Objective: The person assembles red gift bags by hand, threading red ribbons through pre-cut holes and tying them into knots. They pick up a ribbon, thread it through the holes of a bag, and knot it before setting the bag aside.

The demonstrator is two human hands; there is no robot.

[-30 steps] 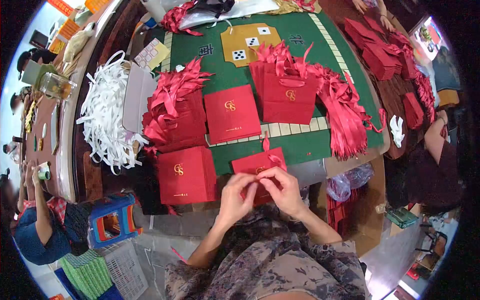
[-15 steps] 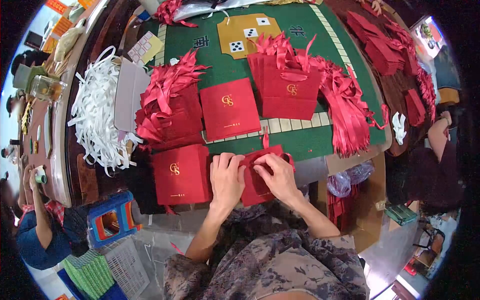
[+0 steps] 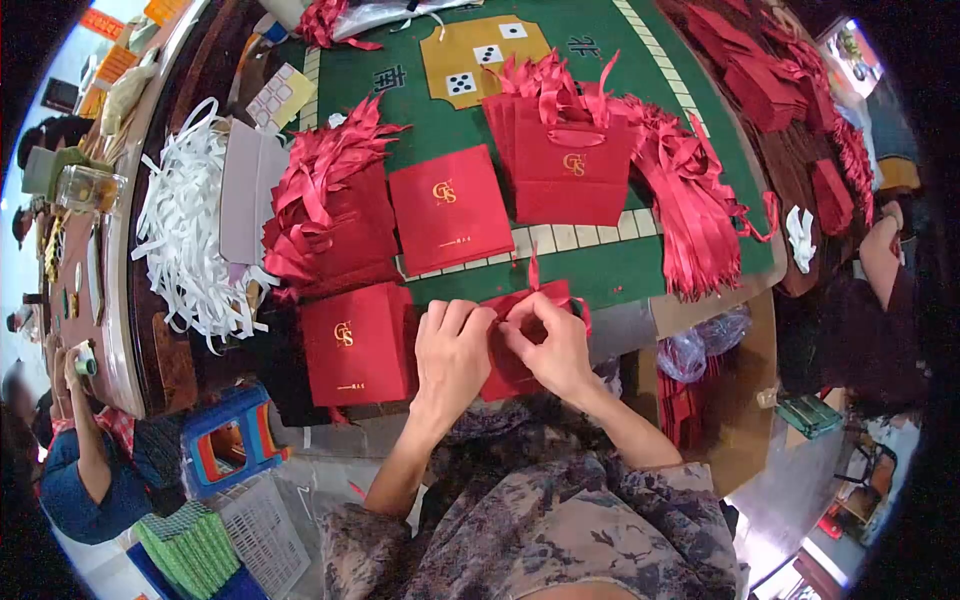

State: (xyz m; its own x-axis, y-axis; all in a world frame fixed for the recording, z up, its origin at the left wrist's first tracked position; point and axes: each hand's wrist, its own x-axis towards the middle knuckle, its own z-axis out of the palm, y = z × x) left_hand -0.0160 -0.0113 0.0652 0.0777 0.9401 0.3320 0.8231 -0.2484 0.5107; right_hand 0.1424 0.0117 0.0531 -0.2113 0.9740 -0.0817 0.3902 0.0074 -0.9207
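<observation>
Working at the near edge of the green mat (image 3: 430, 130), the person has both hands on a small red bag (image 3: 512, 383). The left hand (image 3: 452, 352) has its fingers bunched at the bag's side; the right hand (image 3: 548, 345) curls thumb to forefinger over it, can't tell if it's pinching ribbon. Gold-lettered red bags (image 3: 352, 343) sit just left.

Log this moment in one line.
left hand: at red bag | right hand: at same bag, fingers curled | red ribbon: at bag's top edge | white ribbons: heaped
</observation>
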